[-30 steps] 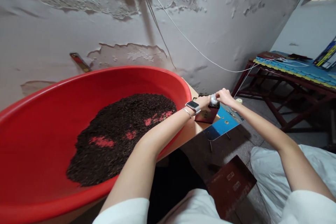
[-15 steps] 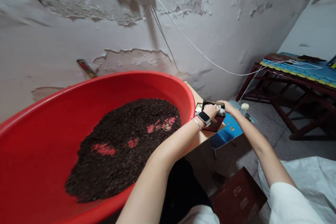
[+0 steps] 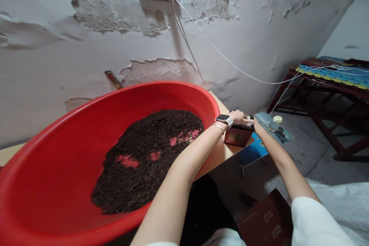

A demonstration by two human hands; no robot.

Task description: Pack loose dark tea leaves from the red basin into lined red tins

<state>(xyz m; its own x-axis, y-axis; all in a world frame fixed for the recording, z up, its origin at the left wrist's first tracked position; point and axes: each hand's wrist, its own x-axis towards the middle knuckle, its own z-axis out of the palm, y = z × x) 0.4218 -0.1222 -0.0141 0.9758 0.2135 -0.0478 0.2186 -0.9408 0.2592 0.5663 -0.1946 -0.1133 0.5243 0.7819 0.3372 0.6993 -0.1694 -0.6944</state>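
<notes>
A small dark red box [image 3: 238,137] with a dark open top stands at the right end of the wooden tabletop. My left hand [image 3: 240,117], with a watch on the wrist, is over the box's opening, its fingers closed on a crumpled white thing [image 3: 248,117], perhaps thin plastic. At the box's right side is my right hand [image 3: 256,125], holding the box; its fingers are mostly hidden behind it. Left of the hands sits a large red tub [image 3: 66,161] with a heap of dark, loose dried leaf-like bits [image 3: 144,150] in it.
The pale wooden tabletop [image 3: 217,157] supports the tub. Beyond it are a blue stool [image 3: 252,152] and a clear tray [image 3: 284,134] with small items. A white cable [image 3: 219,55] runs from the wall socket to a dark red rack [image 3: 291,84]. A red-brown carton [image 3: 266,219] lies below.
My left hand was reaching into the box's opening and is now higher, at its right rim with the white thing. The box's front shows more. The view has swung slightly left.
</notes>
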